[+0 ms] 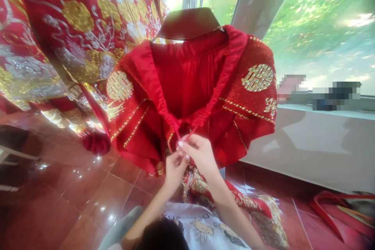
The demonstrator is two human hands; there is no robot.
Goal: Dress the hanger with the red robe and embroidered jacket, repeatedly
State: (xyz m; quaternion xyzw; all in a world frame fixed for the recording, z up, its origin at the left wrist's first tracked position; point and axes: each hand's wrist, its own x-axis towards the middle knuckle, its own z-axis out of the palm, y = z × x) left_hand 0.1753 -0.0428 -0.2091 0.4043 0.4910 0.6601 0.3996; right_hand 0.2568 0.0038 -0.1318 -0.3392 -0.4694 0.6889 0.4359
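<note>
A red embroidered garment (189, 82) with a gathered drawstring waistband hangs in front of me, with gold round emblems and beaded lines down its sides. Thin red drawstring (189, 137) ends come out at the front of the band. My right hand (200, 151) pinches the drawstring, thumb and fingers closed just below the opening. My left hand (176, 166) is right beside it, fingertips also closed on the drawstring and close to the right fingers. The exact lie of the string between the fingertips is too small to make out.
A dark red hanger (190, 23) carries the garment. At left hangs a large gold-and-silver embroidered red garment (88, 19). Windows (328, 27) and a white ledge (316, 136) lie to the right. More embroidered cloth (258, 207) trails over the red tiled floor (96, 199).
</note>
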